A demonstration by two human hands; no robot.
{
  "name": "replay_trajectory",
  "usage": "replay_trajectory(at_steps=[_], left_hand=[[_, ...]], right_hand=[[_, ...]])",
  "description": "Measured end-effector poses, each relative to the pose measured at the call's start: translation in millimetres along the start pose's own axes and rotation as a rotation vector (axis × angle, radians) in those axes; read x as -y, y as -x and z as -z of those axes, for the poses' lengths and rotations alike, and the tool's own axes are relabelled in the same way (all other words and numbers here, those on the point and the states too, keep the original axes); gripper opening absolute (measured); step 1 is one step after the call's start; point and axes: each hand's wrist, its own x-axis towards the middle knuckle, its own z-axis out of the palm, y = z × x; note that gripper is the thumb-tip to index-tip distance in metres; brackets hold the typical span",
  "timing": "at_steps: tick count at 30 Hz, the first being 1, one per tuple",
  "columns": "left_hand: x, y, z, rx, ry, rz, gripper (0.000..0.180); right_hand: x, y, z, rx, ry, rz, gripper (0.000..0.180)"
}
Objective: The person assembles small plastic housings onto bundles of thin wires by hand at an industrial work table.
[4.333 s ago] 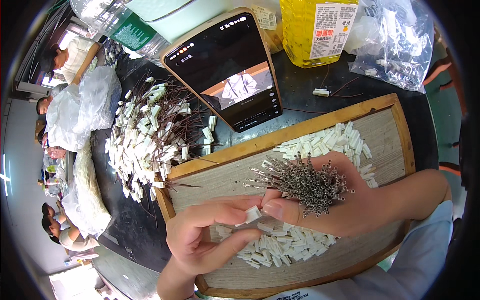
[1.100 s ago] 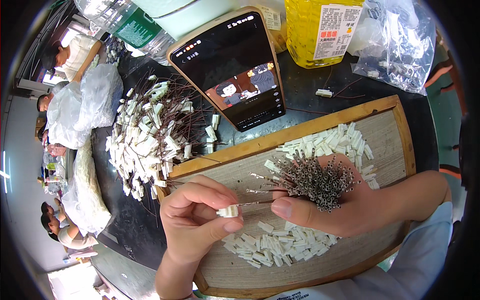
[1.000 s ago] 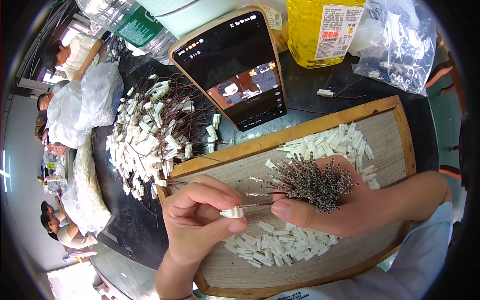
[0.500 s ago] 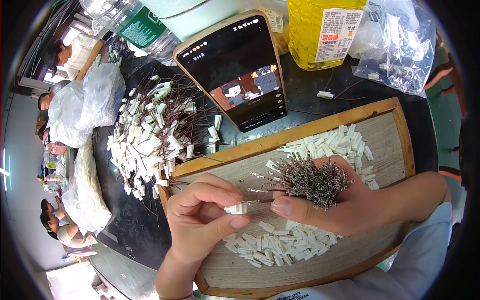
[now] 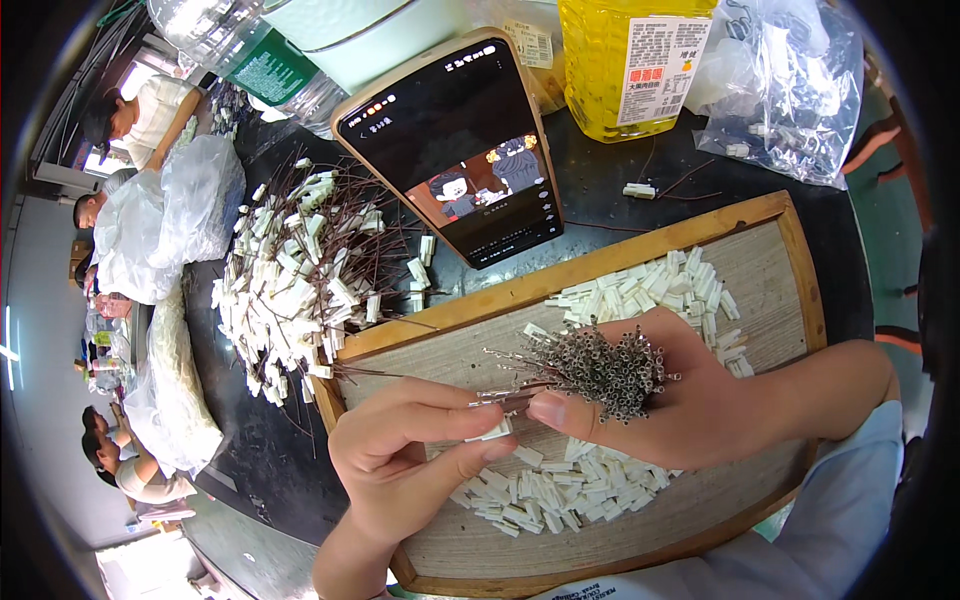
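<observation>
Pinched between thumb and fingers of my left hand is a small white plastic connector housing. My right hand is closed round a thick bundle of thin brown wires with crimped metal terminals, their ends fanned out toward the left. Some wires from the bundle reach past my right thumb to my left fingertips, just above the housing. Whether a terminal sits inside the housing cannot be made out. Beneath my hands, loose white housings lie in a wood-framed tray, with another heap toward its far side.
Left of the tray is a pile of white connectors with brown wires. A phone showing a video leans against a pale green container. Behind stand a yellow liquid bottle, a clear bottle and a plastic bag. People sit farther left.
My left hand has brought the white housing right, closer to my right thumb, and the housing is now tilted. My right hand and its bundle have shifted slightly left.
</observation>
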Motion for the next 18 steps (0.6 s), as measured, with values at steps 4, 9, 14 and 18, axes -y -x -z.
replay_trajectory(at_steps=[4,9,14,18], left_hand=[[-4.3,-3.7,1.5,0.039,-0.102,-0.065,0.024],[-7.7,-3.2,-4.0,0.016,-0.104,-0.110,0.021],[-5.1,0.4,-3.3,0.014,-0.018,-0.046,0.018],[-2.1,-0.7,-3.0,0.021,0.004,-0.089,0.019]], right_hand=[[-2.5,0.6,-0.7,-0.032,0.076,0.115,0.017],[-1.9,0.9,3.4,0.106,0.409,0.341,0.044],[-0.5,0.1,2.7,0.159,0.353,0.185,0.040],[-6.8,-1.6,2.6,0.082,0.287,0.200,0.041]])
